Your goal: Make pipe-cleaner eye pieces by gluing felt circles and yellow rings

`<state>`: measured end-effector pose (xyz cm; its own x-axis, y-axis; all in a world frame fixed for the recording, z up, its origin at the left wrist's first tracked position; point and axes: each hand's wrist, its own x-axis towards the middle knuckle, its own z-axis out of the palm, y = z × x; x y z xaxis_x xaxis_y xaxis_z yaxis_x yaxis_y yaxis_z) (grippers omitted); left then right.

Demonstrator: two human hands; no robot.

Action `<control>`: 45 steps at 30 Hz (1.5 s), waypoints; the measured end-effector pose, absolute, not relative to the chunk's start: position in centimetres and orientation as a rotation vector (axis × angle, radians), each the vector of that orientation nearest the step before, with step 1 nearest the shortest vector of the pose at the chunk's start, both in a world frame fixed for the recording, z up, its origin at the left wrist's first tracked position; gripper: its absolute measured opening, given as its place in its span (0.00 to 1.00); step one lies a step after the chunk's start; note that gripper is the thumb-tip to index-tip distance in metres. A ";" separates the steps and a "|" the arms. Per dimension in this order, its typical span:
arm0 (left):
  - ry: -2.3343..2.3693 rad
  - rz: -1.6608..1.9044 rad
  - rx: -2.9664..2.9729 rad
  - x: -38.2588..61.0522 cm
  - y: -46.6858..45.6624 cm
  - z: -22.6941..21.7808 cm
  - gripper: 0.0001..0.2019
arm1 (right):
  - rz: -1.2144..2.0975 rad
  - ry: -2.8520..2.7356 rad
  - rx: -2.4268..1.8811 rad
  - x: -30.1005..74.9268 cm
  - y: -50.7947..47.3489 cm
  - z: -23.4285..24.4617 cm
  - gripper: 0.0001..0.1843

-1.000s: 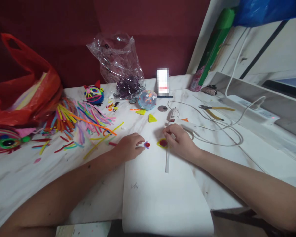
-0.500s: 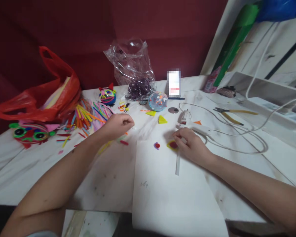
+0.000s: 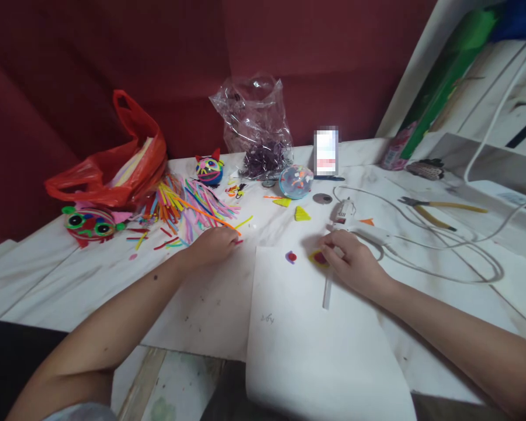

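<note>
My left hand (image 3: pixel 217 244) is closed low over the table, its fingertips at a short red pipe cleaner piece (image 3: pixel 239 241); whether they grip it is hidden. My right hand (image 3: pixel 353 254) is closed in a pinch over the white paper, and what it holds, if anything, cannot be made out. Right by its fingertips lies a yellow-edged dark red piece (image 3: pixel 319 258), partly covered. A small purple piece with a red centre (image 3: pixel 291 257) sits to its left on the white paper (image 3: pixel 298 339). Below the right hand, a narrow pale strip (image 3: pixel 326 291) sticks out.
Beyond my right hand lies a white glue gun (image 3: pixel 344 217) with a looping cord, and pliers (image 3: pixel 442 207) farther right. Several pipe cleaners (image 3: pixel 193 204), two decorated balls (image 3: pixel 209 169), a red bag (image 3: pixel 114 169), a clear bag (image 3: pixel 263 128) and a clear dome (image 3: pixel 296 181) occupy the back.
My left hand has lowered toward the table, to the short red piece. The right hand stays by the yellow-edged piece. The whole view has shifted slightly leftward.
</note>
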<state>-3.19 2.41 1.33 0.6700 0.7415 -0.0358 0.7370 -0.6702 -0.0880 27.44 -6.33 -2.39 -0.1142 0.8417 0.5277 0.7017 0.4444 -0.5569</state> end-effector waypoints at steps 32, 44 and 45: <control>-2.100 -0.647 -3.124 -1.3 3.3 0.3 0.08 | 0.137 -1.884 -1.235 28.0 -5.8 -1.7 0.07; -2.010 -1.658 -3.303 -0.6 3.1 -1.1 0.09 | 0.319 -2.149 -1.267 20.1 -2.2 0.8 0.09; -1.964 -1.691 -3.344 -0.5 2.8 -0.9 0.10 | 0.390 -2.130 -1.309 19.3 -1.8 0.6 0.08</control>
